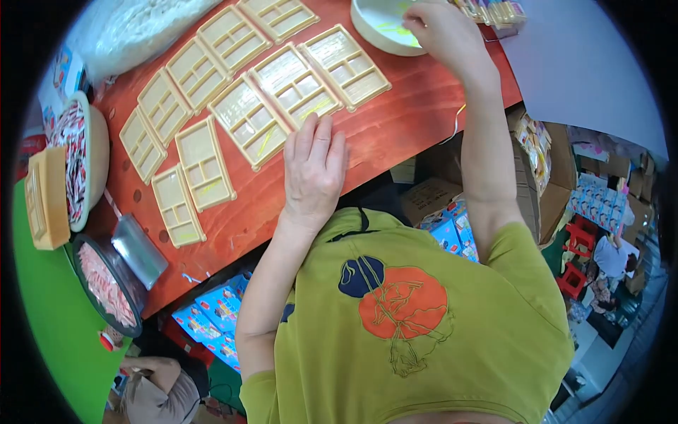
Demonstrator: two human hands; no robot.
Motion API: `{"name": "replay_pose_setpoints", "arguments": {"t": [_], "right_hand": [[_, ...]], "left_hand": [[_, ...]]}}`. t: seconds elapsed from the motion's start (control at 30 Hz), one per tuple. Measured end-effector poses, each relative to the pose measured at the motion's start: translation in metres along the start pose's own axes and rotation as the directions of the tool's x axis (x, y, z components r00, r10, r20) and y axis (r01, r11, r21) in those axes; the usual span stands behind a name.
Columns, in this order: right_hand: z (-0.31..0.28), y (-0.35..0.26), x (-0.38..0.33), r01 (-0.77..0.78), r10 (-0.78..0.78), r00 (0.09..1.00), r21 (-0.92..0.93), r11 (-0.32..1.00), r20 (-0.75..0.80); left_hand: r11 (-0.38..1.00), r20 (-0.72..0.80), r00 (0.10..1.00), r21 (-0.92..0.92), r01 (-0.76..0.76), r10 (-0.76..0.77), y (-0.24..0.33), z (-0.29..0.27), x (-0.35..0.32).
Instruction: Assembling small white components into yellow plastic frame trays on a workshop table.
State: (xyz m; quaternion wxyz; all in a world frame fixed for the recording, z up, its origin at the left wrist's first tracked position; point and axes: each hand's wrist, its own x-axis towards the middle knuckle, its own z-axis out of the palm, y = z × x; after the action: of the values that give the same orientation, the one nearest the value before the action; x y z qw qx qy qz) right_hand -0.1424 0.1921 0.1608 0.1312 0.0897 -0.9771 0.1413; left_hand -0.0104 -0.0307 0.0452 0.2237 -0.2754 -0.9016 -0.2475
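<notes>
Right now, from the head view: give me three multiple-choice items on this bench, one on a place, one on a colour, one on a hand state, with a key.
1. Where is the right hand?
A. Over the white bowl
B. On the green mat
C. Under the table

2. What colour is the tabletop?
A. Blue
B. Red-brown
C. White

3. How is the left hand?
A. Clenched in a fist
B. Gripping a bottle
C. Flat, fingers out, on the table at the edge of a beige tray

Key: 1 A, the hand reaches into the bowl at the far edge. 2 B, the wood between the trays shows red-brown. 3 C, the palm lies down and the fingertips meet the tray's near edge.
</notes>
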Motion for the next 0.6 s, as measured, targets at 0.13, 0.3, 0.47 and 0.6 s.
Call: {"name": "replay_pose_setpoints", "arguments": {"t": [0.13, 0.3, 0.47, 0.6], "right_hand": [[0.044, 0.050, 0.038, 0.085, 0.076, 0.881, -0.315, 0.945, 0.466], [0.060, 0.081, 0.045, 0.132, 0.015, 0.865, -0.255, 0.958, 0.502], [0.043, 0.073, 0.040, 0.138, -0.060, 0.930, -0.196, 0.971, 0.362], [0.015, 0.046, 0.019, 0.280, -0.281, 0.959, -0.043, 0.959, -0.027]], "left_hand": [[0.999, 0.075, 0.997, 0.009, 0.031, -0.031, 0.005, 0.011, -0.001], [0.998, 0.095, 0.995, 0.053, 0.026, -0.031, 0.008, 0.008, -0.001], [0.996, 0.083, 0.996, 0.084, 0.022, -0.029, 0.007, 0.009, -0.001], [0.994, 0.094, 0.994, 0.105, 0.041, -0.051, 0.009, 0.009, -0.002]]}}
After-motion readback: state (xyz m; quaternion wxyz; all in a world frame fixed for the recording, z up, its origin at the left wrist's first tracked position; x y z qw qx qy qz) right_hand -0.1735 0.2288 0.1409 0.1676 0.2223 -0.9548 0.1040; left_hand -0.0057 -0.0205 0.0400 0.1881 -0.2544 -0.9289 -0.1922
